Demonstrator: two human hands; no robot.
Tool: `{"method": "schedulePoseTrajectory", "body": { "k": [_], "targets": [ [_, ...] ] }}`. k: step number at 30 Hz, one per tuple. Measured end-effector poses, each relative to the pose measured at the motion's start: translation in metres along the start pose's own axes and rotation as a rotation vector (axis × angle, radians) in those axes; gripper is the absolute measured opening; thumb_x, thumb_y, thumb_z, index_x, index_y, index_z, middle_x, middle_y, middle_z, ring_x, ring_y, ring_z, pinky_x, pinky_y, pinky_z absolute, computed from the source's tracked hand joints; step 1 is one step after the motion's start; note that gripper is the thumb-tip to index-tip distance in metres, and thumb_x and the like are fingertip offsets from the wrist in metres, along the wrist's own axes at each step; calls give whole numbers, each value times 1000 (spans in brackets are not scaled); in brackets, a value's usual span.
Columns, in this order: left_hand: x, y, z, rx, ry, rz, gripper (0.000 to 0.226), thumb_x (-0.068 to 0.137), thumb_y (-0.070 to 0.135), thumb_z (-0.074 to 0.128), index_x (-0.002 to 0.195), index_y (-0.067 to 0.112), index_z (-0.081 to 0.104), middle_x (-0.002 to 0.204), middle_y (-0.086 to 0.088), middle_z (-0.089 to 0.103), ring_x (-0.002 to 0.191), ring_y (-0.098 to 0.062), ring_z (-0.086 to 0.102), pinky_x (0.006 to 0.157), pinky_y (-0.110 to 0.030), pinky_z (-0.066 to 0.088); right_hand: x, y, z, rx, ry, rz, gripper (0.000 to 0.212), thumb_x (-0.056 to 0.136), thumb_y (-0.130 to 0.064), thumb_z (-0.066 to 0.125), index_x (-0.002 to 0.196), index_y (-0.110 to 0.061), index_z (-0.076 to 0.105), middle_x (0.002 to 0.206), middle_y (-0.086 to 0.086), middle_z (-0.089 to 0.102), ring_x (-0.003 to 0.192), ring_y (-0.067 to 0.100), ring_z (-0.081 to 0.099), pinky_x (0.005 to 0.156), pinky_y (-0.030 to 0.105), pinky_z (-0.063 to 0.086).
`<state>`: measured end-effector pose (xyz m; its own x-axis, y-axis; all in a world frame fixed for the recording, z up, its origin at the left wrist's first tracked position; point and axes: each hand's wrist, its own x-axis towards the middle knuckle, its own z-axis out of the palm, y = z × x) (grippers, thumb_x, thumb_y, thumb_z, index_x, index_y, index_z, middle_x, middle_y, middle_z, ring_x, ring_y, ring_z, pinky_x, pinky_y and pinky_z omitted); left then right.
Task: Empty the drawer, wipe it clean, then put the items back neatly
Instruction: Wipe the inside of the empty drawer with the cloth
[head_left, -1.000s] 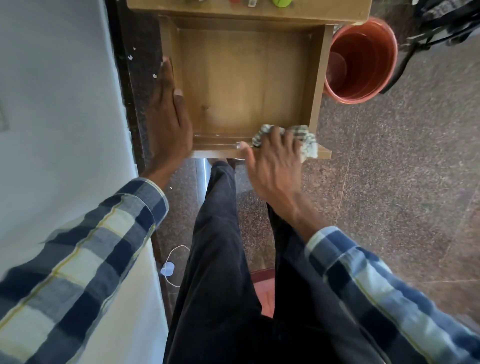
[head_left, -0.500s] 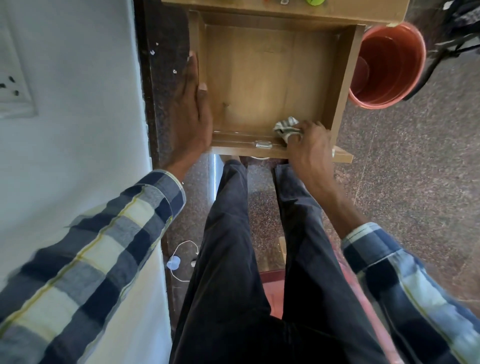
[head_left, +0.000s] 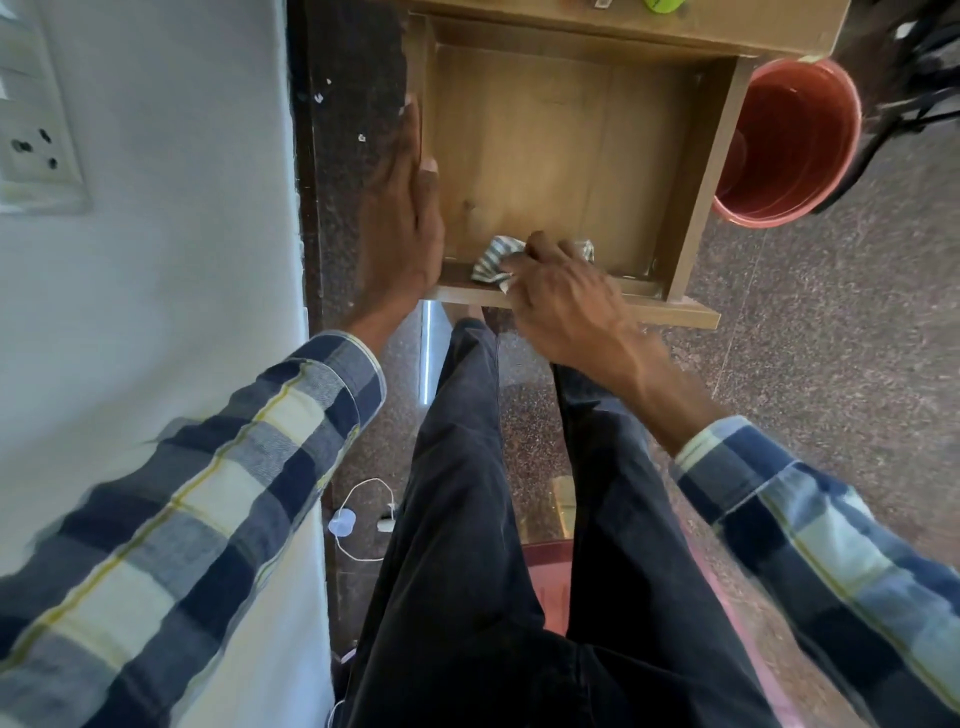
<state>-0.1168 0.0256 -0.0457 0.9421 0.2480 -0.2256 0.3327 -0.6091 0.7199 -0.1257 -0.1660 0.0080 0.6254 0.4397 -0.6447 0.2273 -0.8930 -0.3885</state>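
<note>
The right hand has slid the cloth leftward along the drawer's front inner edge.

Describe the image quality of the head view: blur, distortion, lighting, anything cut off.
Head view: wide-angle bending curves the wall and the drawer edges; both sleeves are smeared by motion blur at the bottom corners, while the left hand, right hand and cloth are fairly sharp; lighting is soft and even, with a bright streak of glare on the floor below the drawer; the bucket is fully in frame, the cabinet top is cropped.
</note>
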Motion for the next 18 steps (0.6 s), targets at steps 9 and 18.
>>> {"method": "schedulePoseTrajectory", "body": {
  "k": [9, 18],
  "targets": [
    [0, 0, 0, -42, -16, 13, 56, 118, 28, 33, 169, 5, 33, 174, -13, 35, 162, -26, 34, 131, -48, 33, 27, -61, 18, -11, 68, -55, 37, 103, -25, 37, 113, -8, 68, 116, 15, 71, 111, 34, 65, 105, 50, 38],
    [0, 2, -1, -47, -20, -6, 56, 119, 34, 32, 171, 13, 30, 174, -9, 37, 153, -35, 49, 125, -53, 41, 6, 4, 14, 55, 117, 32, 45, 105, -29, 29, 118, -15, 70, 121, 8, 74, 104, 26, 64, 103, 43, 42]
  ]
}}
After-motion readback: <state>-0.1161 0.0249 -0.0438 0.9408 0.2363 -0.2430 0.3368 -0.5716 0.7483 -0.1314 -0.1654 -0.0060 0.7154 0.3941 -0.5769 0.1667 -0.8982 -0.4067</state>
